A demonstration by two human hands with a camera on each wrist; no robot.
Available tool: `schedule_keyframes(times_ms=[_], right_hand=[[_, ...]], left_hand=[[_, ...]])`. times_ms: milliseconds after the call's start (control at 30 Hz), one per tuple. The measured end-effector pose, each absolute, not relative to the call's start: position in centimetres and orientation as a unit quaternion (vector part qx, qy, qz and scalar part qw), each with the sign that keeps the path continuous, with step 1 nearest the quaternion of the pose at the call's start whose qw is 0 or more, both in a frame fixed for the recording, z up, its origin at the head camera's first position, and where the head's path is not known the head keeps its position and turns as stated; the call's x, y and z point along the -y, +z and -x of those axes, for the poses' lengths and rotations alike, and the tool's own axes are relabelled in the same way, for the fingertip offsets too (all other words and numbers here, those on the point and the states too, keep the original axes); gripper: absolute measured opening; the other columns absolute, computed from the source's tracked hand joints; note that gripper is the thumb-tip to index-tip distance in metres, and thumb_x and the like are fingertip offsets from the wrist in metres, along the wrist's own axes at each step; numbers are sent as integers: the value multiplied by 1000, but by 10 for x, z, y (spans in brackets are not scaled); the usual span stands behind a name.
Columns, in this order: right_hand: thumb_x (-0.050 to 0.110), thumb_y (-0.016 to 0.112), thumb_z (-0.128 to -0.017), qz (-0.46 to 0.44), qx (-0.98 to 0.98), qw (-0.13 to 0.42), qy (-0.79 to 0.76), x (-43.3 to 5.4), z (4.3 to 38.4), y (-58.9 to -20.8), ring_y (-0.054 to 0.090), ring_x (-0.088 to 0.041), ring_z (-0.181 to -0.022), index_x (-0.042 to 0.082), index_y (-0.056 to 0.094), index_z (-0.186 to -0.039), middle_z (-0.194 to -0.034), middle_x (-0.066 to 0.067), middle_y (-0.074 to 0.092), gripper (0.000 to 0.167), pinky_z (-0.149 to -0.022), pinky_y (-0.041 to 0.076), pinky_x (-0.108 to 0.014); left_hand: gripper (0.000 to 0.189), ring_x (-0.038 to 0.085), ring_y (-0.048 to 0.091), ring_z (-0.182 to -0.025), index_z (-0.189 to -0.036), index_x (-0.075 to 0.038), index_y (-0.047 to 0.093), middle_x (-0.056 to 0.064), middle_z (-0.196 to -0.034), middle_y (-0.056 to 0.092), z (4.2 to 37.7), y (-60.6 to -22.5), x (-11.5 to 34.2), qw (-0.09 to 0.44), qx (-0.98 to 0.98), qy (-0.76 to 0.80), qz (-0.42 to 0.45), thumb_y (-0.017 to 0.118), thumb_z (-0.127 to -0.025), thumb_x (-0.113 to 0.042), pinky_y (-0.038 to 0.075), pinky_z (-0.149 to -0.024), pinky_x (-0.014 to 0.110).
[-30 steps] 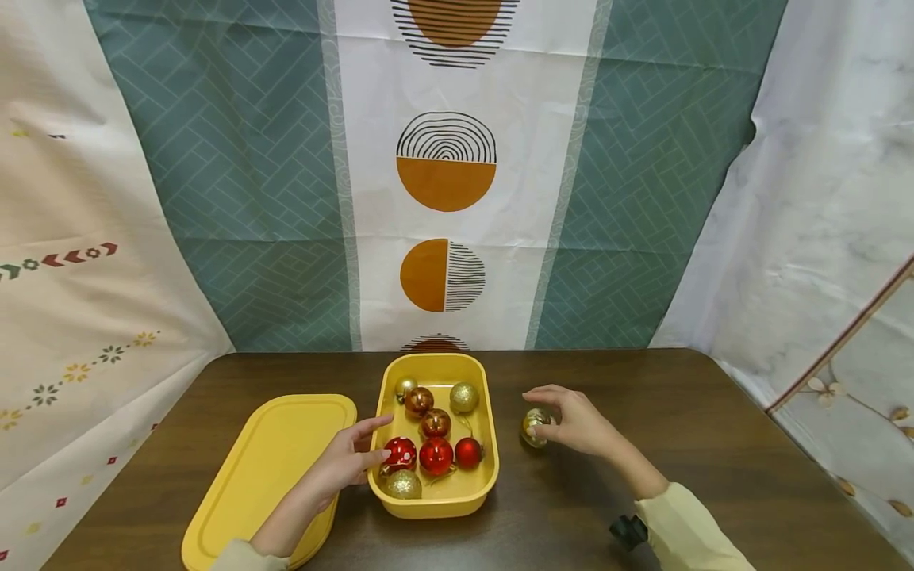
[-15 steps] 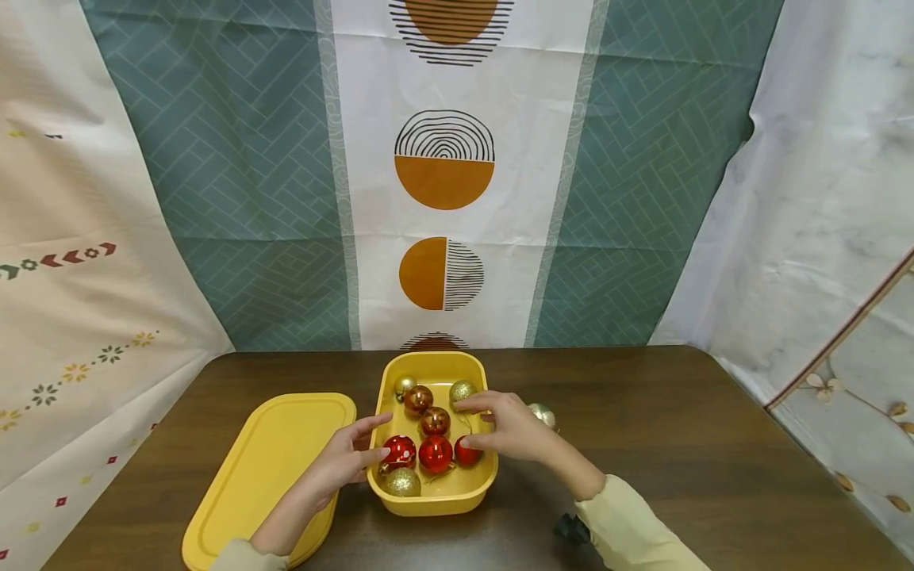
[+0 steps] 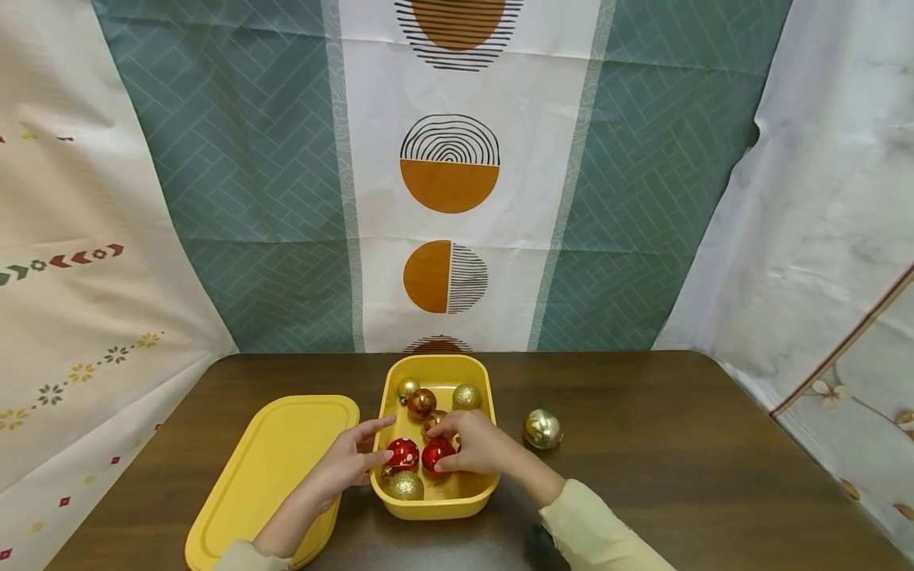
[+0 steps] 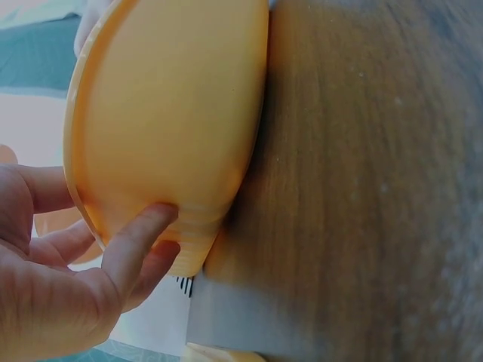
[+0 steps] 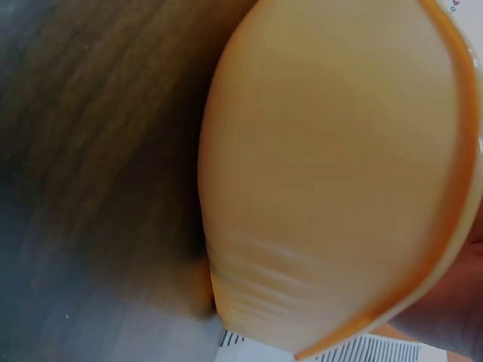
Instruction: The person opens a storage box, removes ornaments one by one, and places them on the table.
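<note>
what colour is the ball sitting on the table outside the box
Shiny gold; the ball sits right of the yellow box, clearest in the head view.

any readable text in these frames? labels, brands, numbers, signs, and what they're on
None: no words, labels, brands or numbers show in any view.
yellow container: plain, no marking.
yellow lid: plain, no embossing to be made out.
baubles, such as the gold bauble on the table: dots and glitter only, no lettering.
backdrop cloths: half-circles, herringbone, flowers and arrows, patterns only.
</note>
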State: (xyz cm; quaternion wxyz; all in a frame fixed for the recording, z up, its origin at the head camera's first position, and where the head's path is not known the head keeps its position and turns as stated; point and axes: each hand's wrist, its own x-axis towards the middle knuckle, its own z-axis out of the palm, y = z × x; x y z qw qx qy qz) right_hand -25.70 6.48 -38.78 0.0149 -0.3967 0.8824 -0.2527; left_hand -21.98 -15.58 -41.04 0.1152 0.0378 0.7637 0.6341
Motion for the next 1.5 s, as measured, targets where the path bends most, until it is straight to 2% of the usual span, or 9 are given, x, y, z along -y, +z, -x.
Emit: schedule_keyframes(times_ms=[133,667,967,1233,1500], right_hand=[[15,77,-69,394,-889,4,-233,-62,256,-390,58,-15,-92,2,69,-100,-99,-5,67,35,-76,45,-21],[11,77,-68,386,-897,-8,-215,-61,257,-391,58,-13,-90,4,70,-97,-97,-4,67,31,-78,45,-22],[13,75,-72,385,-891,-30,-238,-76,247,-367,58,-18,-95,5,69,-102,-102,-6,66,32,-83,46,-29],[10,76,-72,371,-879,-39,-296,-96,242,-345,57,-22,-98,3,68,-104,-105,-8,64,34,-80,50,-32],[10,75,-73,367,-876,-58,-309,-121,240,-338,58,-16,-93,3,67,-107,-103,-4,64,36,-79,50,-31]], left_hand=[[53,28,56,-99,-135,3,37,27,-122,48,220,-411,155,116,-761,637,-43,57,-86,-2,53,-68,45],[52,27,56,-98,-135,2,38,25,-120,49,220,-410,153,116,-763,635,-39,57,-87,-2,53,-68,46],[53,26,57,-97,-136,2,37,27,-121,48,219,-409,154,116,-762,636,-43,57,-87,-2,53,-69,45],[53,25,57,-96,-135,1,39,25,-122,49,218,-407,154,112,-767,631,-33,58,-86,-2,53,-68,45],[53,26,57,-96,-135,2,38,26,-122,48,219,-408,155,116,-763,634,-35,58,-86,-2,53,-68,44]])
